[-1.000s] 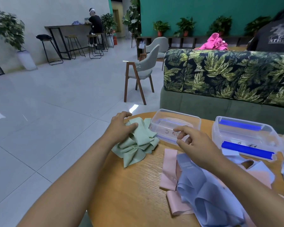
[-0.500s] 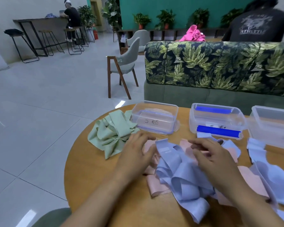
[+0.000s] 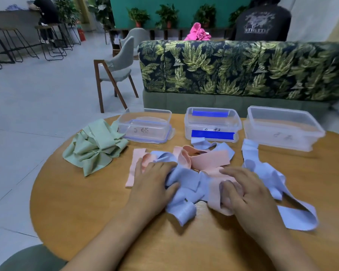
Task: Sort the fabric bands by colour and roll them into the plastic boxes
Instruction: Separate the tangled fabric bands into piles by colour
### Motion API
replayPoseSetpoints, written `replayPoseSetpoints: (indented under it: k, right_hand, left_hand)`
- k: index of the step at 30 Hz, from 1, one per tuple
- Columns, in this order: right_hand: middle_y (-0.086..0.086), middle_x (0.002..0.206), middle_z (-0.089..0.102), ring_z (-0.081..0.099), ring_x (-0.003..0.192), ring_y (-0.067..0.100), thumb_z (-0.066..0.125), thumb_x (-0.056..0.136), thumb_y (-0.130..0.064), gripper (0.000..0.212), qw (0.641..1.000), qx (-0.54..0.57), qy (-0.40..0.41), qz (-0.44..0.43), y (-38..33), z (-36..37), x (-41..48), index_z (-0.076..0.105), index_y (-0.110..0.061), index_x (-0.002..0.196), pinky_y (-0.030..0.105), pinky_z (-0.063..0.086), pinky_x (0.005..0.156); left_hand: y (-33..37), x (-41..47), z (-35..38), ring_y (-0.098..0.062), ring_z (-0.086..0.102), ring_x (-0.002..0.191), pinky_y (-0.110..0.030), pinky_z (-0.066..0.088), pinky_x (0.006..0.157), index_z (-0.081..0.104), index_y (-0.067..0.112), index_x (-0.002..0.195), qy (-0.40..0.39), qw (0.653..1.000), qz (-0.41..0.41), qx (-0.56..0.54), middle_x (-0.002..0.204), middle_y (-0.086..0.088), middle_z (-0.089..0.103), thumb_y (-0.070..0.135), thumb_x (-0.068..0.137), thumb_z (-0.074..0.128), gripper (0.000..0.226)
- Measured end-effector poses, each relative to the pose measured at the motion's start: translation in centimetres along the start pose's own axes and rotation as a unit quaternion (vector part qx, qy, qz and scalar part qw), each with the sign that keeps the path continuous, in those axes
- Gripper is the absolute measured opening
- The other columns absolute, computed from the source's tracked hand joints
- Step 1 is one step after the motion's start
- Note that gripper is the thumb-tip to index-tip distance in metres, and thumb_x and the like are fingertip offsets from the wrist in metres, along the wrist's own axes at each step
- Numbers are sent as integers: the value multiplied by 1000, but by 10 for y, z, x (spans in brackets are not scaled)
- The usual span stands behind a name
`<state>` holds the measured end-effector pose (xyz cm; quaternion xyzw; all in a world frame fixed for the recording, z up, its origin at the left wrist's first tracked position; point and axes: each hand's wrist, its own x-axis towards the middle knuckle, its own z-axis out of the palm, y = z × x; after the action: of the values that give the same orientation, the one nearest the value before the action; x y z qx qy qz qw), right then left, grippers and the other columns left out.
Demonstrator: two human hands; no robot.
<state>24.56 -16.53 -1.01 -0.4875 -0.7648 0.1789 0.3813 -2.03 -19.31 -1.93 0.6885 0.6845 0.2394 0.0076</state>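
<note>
Blue bands (image 3: 186, 184) and pink bands (image 3: 209, 160) are lying tangled on the tabletop (image 3: 86, 202), left hand (image 3: 152, 184) pressing flat, right hand (image 3: 247, 194) grip indiscernible; tugging one is risking dragging the other colour along.

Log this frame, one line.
phase: sorting | left hand: rests on blue bands | right hand: rests on pink band | green bands: piled apart

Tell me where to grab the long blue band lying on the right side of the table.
Pinch the long blue band at its looped near end, probably coming from the right. That loop lies flat on bare table, clear of the pink bands and of the right hand, so it should lift without dragging others.
</note>
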Motion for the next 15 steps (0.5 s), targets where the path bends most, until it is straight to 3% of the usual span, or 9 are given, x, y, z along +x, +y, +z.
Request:
replayPoseSetpoints:
  k: [2,4,6,9,12,15]
  right_hand:
    - [-31,121,63,52,116,-11,54,102,-16,33,998,29,17,45,9,-23,1,69,-44,112,3,33,93]
    - [-32,120,63,51,114,-15,49,95,-18,37,998,32,31,53,21,-46,3,67,-45,113,1,34,89]
    - [-27,127,61,54,119,-1,51,89,-11,46,997,9,16,78,37,-63,7,65,-42,121,11,38,89]
    - [-17,150,49,46,136,17,60,86,-1,71,989,-44,-67,125,61,-77,14,53,-44,143,33,40,101]
    - [-18,166,32,35,150,18,60,84,-3,87,978,-63,-153,128,74,-82,24,39,-49,155,39,36,117]
    - [-13,169,28,35,150,23,60,87,-3,83,964,-104,-215,119,86,-80,33,44,-56,149,39,34,119]
  left_hand:
    - [6,1,-11,-10,57,97,-45,29,119,66,40,115,24,999,1,-40,94,24,62,31,89,69,27]
    - [14,2,-27,-4,58,101,-35,43,103,70,39,116,30,992,-22,-122,99,28,66,20,89,71,33]
    - [21,2,-43,-2,64,100,-31,52,84,71,41,115,41,978,-56,-199,105,26,71,17,90,71,35]
    - [32,5,-71,-8,69,78,-28,56,68,72,38,111,87,954,-83,-273,97,18,75,17,94,75,27]
    - [41,9,-102,-10,71,94,-23,56,75,73,29,120,117,934,-55,-334,107,10,76,16,97,76,26]
    - [40,12,-118,-19,71,111,-41,57,93,70,31,126,113,910,-46,-396,120,4,75,25,96,79,32]
